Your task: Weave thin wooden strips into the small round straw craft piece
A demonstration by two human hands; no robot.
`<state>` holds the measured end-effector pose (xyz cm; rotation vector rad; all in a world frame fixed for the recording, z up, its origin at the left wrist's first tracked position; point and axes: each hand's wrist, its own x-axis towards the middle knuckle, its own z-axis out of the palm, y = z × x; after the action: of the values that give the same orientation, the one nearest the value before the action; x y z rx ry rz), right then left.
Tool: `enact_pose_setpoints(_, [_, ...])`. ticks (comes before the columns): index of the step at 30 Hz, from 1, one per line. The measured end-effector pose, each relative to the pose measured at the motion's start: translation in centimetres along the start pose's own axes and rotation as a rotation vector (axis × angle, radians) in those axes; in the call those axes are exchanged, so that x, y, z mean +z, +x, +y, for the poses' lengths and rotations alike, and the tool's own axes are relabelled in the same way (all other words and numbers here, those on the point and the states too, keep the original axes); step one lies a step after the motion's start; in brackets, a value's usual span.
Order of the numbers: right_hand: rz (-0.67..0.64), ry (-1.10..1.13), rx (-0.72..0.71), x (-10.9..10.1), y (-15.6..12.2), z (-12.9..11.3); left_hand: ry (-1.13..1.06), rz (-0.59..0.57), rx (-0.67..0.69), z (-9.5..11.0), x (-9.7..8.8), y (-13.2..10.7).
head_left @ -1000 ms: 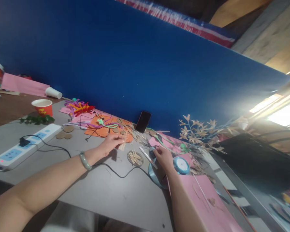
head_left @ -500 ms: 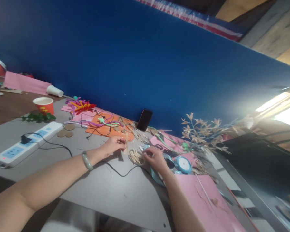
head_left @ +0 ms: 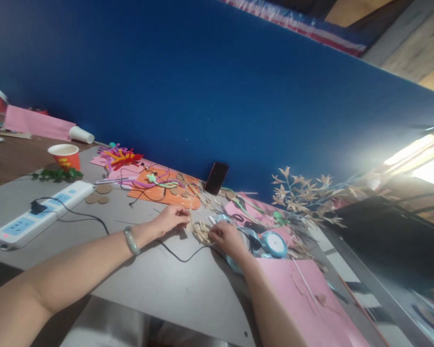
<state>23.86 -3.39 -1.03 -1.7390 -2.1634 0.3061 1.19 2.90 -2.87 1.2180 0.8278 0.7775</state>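
Note:
My left hand (head_left: 171, 220), a green bangle on its wrist, is closed in a pinch on a thin pale strip (head_left: 190, 219) held upright just above the table. Beside it lies a small round dish heaped with short pale wooden sticks (head_left: 201, 232). The fingertips of my right hand (head_left: 228, 237) are pressed together at the dish's right edge, touching the sticks; what sits between them is hidden. A small white item (head_left: 212, 220) rests just behind my right hand, its far part covered by the hand.
A black cable (head_left: 183, 260) crosses the table in front of my hands. A phone (head_left: 216, 178) leans on the blue partition. A power strip (head_left: 43, 214), wooden discs (head_left: 103, 199) and paper cup (head_left: 65, 157) stand left; a ribbon roll (head_left: 275, 244) and pink sheet (head_left: 304, 294) lie right.
My right hand has let go of the white item and moved down and left to the sticks in the dish. My left hand has barely moved and keeps its pinch on the strip.

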Motion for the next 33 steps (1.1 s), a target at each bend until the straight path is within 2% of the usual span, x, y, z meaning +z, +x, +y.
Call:
enact_pose_setpoints(7, [0.077,0.243,0.137,-1.0,-0.3,-0.6,-0.037,-0.013,-0.054,-0.1,0.4,-0.1])
enact_pose_setpoints(17, [0.023,0.320,0.234,-1.0,-0.1,-0.8,-0.008,-0.075,-0.044,-0.6,0.5,0.0])
enact_pose_setpoints(22, [0.045,0.538,0.270,-1.3,-0.2,-1.3,-0.029,-0.071,-0.037,-0.7,0.6,0.0])
enact_pose_setpoints(27, [-0.056,0.833,0.323,-0.6,-0.6,-2.9,-0.057,-0.087,-0.054,-0.7,1.0,-0.2])
enact_pose_setpoints(33, [-0.169,0.789,0.299,0.5,-0.6,-4.3,-0.078,-0.138,-0.054,-0.5,1.4,-0.7])
